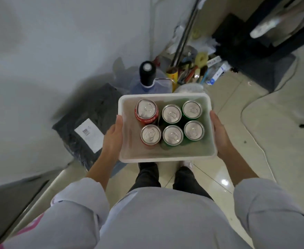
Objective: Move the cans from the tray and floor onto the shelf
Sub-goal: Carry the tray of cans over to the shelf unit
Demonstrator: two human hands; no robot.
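Note:
I carry a white plastic tray level in front of my body, above the floor. My left hand grips its left rim and my right hand grips its right rim. Several cans stand upright inside in two rows. A red can is at the back left and another red can is in front of it. The other cans are green, such as the one at the back right. No shelf is in view.
A black parcel bag with a white label leans on the wall at left. A water jug with a black pump stands ahead, with brushes and tools behind it. A black stand base and a white cable lie right.

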